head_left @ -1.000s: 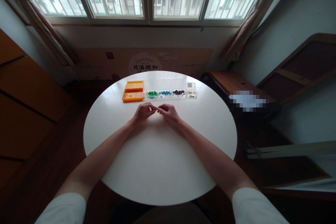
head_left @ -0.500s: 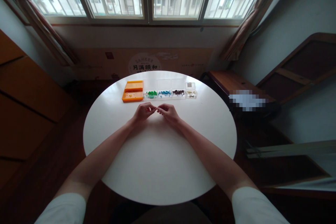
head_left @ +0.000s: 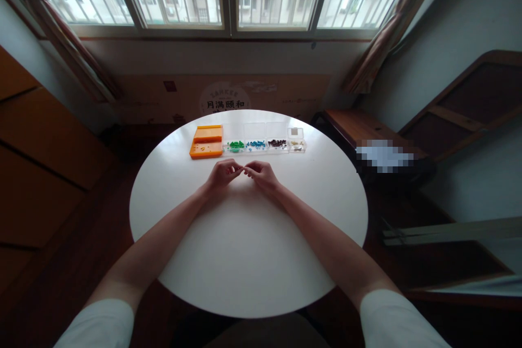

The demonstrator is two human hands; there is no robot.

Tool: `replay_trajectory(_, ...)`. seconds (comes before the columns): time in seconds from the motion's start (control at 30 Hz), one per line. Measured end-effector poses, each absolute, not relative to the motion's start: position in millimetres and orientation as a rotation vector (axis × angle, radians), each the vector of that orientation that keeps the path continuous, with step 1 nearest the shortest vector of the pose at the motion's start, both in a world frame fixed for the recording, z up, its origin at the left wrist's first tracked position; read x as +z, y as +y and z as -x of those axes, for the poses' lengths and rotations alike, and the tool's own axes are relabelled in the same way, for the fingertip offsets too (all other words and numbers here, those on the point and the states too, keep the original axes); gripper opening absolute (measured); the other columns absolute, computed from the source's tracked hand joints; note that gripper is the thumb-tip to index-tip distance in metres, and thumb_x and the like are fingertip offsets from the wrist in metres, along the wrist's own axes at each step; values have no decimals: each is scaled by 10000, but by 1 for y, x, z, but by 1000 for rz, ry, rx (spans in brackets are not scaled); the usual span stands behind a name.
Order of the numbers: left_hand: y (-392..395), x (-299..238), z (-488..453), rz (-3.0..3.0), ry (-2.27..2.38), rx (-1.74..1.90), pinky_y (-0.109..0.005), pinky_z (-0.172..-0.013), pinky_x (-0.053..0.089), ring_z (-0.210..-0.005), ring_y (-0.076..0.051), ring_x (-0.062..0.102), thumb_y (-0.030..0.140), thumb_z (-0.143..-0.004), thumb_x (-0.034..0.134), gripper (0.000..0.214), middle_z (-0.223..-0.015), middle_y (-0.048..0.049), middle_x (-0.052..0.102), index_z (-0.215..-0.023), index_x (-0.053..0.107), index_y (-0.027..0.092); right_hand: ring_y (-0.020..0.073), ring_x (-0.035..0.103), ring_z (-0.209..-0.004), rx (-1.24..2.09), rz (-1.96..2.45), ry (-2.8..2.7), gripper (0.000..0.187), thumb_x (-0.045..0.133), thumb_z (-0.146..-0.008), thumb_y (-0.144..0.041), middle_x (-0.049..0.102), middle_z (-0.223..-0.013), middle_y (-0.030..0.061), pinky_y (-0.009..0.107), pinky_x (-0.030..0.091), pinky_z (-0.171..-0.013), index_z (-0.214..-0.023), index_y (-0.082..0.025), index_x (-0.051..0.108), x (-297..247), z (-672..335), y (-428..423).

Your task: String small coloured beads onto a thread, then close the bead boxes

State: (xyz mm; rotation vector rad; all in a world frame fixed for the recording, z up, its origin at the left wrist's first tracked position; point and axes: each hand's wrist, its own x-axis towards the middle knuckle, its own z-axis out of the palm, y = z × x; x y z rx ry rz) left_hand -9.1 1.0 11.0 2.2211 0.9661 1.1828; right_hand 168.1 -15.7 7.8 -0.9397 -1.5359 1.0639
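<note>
My left hand (head_left: pixel 222 173) and my right hand (head_left: pixel 263 174) meet fingertip to fingertip above the round white table (head_left: pixel 248 261). Both hands are closed in a pinch; whatever they hold between the fingertips is too small to make out. Just beyond them stands a row of boxes: an open orange case (head_left: pixel 206 142), then clear boxes with green pieces (head_left: pixel 235 145), blue pieces (head_left: pixel 256 144), dark pieces (head_left: pixel 278 143) and pale pieces (head_left: pixel 297 144).
A wide window with bars runs across the back wall. A cardboard box with printed characters (head_left: pixel 225 100) stands behind the table. Wooden furniture (head_left: pixel 41 152) is at the left, and a wooden bench and frame (head_left: pixel 359 130) at the right.
</note>
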Motion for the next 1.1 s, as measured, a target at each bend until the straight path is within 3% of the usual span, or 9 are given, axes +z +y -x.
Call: replay_trajectory(1.1,3,8,10,-2228,971,1180,-184,-494,410,-518,-74,487,303,-783,605,186,-642,-22,595,-762,689,138,120,566,-574,1029,930,-1559,299,661,-710,-432,646,-644,37,245,448,-556,-754,-136,654,4,-168,-13)
